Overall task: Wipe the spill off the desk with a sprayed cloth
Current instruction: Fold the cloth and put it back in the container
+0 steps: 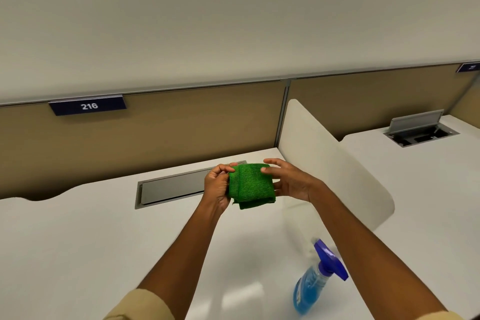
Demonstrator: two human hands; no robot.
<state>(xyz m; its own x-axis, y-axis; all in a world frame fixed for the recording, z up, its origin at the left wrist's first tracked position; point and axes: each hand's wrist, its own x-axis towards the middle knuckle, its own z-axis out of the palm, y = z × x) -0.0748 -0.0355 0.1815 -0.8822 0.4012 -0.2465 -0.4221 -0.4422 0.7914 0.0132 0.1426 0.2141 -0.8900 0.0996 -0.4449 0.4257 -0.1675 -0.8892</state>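
Note:
A folded green cloth [250, 186] is held up above the white desk [78, 241], between both hands. My left hand [217, 186] pinches its left edge with thumb and fingers. On the other side, my right hand [288, 180] supports the cloth from the right, thumb under it and fingers spread loosely over its top corner. A spray bottle [315, 283] of blue liquid with a dark blue trigger head stands on the desk below my right forearm. I cannot make out a spill on the desk surface.
A closed grey cable hatch [171, 187] is set into the desk behind the cloth. A white divider panel [335, 163] bounds the desk on the right. Beyond it, the neighbouring desk has an open cable box [420, 130]. A tan partition with sign 216 [88, 106] stands behind.

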